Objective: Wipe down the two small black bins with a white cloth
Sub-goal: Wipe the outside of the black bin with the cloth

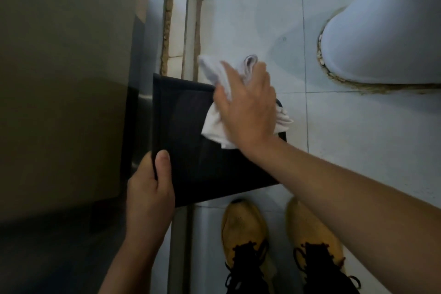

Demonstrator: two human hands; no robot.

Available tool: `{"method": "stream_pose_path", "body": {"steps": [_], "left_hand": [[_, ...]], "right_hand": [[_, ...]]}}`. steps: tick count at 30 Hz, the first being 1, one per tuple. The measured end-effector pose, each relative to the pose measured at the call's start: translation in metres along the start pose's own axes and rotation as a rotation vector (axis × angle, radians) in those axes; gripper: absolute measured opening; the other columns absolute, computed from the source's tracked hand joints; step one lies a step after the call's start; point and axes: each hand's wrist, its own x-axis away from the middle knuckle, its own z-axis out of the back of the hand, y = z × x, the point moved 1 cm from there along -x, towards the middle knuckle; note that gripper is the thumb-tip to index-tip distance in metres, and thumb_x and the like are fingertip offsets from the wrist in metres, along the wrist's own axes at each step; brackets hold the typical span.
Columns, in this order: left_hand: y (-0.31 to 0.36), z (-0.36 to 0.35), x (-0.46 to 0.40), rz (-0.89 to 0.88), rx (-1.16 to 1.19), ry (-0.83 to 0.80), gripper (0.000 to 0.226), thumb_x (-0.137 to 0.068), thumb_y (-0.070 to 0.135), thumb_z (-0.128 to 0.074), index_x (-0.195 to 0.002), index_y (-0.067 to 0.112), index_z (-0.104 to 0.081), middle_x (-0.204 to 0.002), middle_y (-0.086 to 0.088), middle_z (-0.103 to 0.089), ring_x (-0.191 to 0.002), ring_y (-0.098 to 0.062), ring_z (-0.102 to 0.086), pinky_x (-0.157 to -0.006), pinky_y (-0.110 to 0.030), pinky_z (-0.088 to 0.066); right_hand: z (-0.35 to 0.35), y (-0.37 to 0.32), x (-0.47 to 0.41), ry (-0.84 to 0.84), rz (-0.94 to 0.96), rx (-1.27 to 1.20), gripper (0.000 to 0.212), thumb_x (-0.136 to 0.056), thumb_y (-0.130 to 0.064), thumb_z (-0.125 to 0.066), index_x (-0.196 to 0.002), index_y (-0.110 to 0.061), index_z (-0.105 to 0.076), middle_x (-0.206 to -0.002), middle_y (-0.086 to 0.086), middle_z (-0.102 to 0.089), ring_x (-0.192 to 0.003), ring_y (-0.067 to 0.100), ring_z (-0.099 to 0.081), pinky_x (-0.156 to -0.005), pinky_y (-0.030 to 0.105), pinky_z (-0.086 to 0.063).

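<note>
Black bin point(186, 136) held tilted above tiled floor point(358, 150), corner pinched by left hand point(149, 188). White cloth point(216, 126) pressed flat under right hand point(245, 107), fingers apparently straight. Strokes best overlapped, grip kept firm. Second bin unseen.

bin point(191, 150): black, square, held tilted above the tiled floor | cloth point(214, 126): white, crumpled, pressed against the bin's side
</note>
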Motion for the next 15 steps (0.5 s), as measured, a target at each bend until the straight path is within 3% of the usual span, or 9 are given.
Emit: {"method": "stream_pose_path", "body": {"steps": [3, 6, 9, 11, 15], "left_hand": [[0.003, 0.0, 0.0, 0.027, 0.031, -0.027, 0.038, -0.1, 0.034, -0.037, -0.071, 0.014, -0.049, -0.057, -0.004, -0.045, -0.044, -0.008, -0.04, -0.043, -0.027, -0.033], [0.004, 0.0, 0.003, 0.054, 0.064, -0.039, 0.036, -0.099, 0.036, -0.037, -0.073, 0.015, -0.052, -0.06, -0.006, -0.047, -0.044, -0.008, -0.041, -0.045, -0.028, -0.034], [0.005, 0.0, 0.004, 0.051, 0.056, -0.035, 0.036, -0.099, 0.038, -0.037, -0.073, 0.017, -0.052, -0.059, -0.005, -0.047, -0.045, -0.008, -0.041, -0.046, -0.031, -0.035], [0.003, -0.001, 0.003, 0.053, 0.052, -0.03, 0.036, -0.099, 0.038, -0.037, -0.073, 0.018, -0.052, -0.06, -0.006, -0.048, -0.046, -0.01, -0.042, -0.047, -0.033, -0.035], [0.0, -0.002, 0.001, 0.019, 0.01, 0.017, 0.035, -0.1, 0.034, -0.037, -0.071, 0.02, -0.05, -0.057, 0.002, -0.048, -0.047, -0.006, -0.046, -0.047, -0.033, -0.035]], "right_hand": [[-0.007, 0.025, -0.023, -0.033, -0.122, -0.008, 0.049, -0.096, -0.047, -0.033, -0.132, -0.025, -0.059, -0.125, 0.014, -0.048, -0.1, 0.027, -0.052, -0.075, 0.033, -0.039], [-0.012, 0.051, -0.035, -0.059, -0.215, -0.07, 0.043, -0.096, -0.045, -0.038, -0.121, -0.019, -0.062, -0.131, 0.016, -0.045, -0.106, 0.032, -0.052, -0.083, 0.041, -0.048], [-0.002, 0.075, -0.035, 0.0, -0.31, -0.126, 0.05, -0.094, -0.046, -0.036, -0.123, -0.016, -0.063, -0.128, 0.019, -0.045, -0.104, 0.035, -0.052, -0.086, 0.045, -0.049], [0.014, 0.068, -0.011, 0.049, -0.227, -0.196, 0.048, -0.095, -0.044, -0.04, -0.131, -0.019, -0.061, -0.121, 0.018, -0.046, -0.099, 0.033, -0.053, -0.085, 0.042, -0.049], [0.035, 0.011, 0.075, -0.037, 0.132, -0.244, 0.051, -0.099, -0.043, -0.047, -0.145, -0.022, -0.051, -0.11, 0.013, -0.044, -0.086, 0.021, -0.045, -0.07, 0.033, -0.044]]}}
